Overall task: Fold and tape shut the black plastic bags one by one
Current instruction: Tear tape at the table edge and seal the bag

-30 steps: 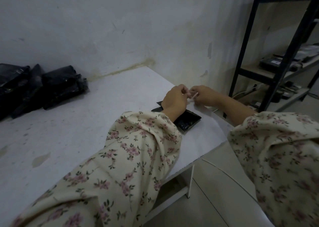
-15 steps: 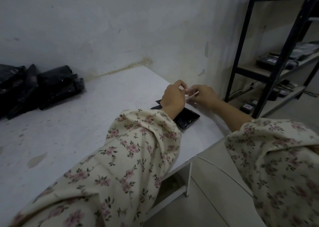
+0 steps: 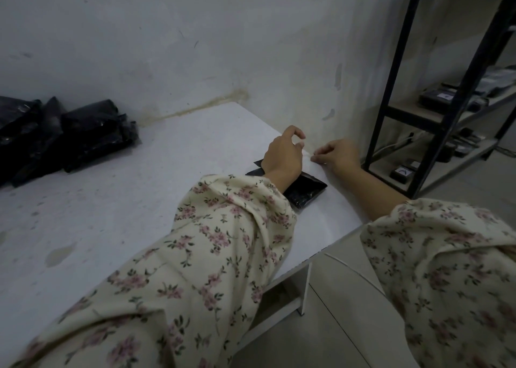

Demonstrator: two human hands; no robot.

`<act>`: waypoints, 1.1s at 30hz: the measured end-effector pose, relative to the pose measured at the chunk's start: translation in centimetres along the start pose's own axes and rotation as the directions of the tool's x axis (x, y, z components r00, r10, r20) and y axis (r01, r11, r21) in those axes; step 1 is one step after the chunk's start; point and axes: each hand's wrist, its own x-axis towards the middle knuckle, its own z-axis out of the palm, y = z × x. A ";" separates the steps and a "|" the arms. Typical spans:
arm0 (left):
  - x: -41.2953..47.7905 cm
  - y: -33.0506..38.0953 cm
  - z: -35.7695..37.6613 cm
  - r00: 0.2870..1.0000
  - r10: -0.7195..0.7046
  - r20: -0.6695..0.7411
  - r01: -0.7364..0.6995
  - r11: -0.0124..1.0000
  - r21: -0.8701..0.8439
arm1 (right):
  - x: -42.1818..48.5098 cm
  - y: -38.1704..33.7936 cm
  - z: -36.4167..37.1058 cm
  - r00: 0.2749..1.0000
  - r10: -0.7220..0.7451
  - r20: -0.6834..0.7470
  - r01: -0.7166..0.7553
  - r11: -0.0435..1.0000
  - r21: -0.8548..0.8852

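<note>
- head view: a white table (image 3: 134,200) is seen set into the corner of a stained pale wall (image 3: 195,46).
- a flat folded black bag (image 3: 306,193) is found lying on the table near its right edge, close to the far right corner; part of it is covered by the left wrist.
- left hand (image 3: 282,156) is held just above the far end of that bag. its fingers are curled, the index arched over the thumb, and one end of a thin pale tape strip (image 3: 308,151) is pinched between them.
- right hand (image 3: 339,155) is noted just beside the left, low over the table edge. its fingers are curled inward and the other end of the strip is pinched at the fingertips.
- the strip is seen stretched between the two hands. it is faint in the dim light, and whether it touches the bag cannot be told.
- a pile of black bags (image 3: 69,135) is stacked against the wall at the far left of the table, well apart from the hands.
- both forearms are covered by cream floral sleeves: left sleeve (image 3: 212,256) laid across the table, right sleeve (image 3: 446,270) off its edge.
- a black metal shelf rack (image 3: 391,121) is noted to the right of the table, with small dark items on its boards; these are too small to identify.
</note>
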 end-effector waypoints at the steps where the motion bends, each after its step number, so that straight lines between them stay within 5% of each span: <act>1: 0.0 0.0 0.0 1.000 0.000 0.002 0.000 1.000 0.002 | 0.2 0.4 0.1 1.000 0.011 -0.012 -0.011 1.000 0.026; 15: -0.1 0.2 0.2 1.000 0.011 -0.012 -0.011 0.998 0.056 | -1.1 -0.5 -0.1 0.998 0.025 -0.054 -0.018 0.993 0.121; 24: 0.5 0.9 0.3 0.999 0.015 -0.034 -0.013 0.998 0.060 | -0.8 0.0 0.5 0.999 0.044 0.021 -0.049 0.937 0.345; 33: 1.5 0.6 0.6 0.999 0.031 -0.014 -0.030 0.998 0.062 | 1.5 0.6 1.8 0.990 0.058 -0.126 -0.071 0.992 -0.105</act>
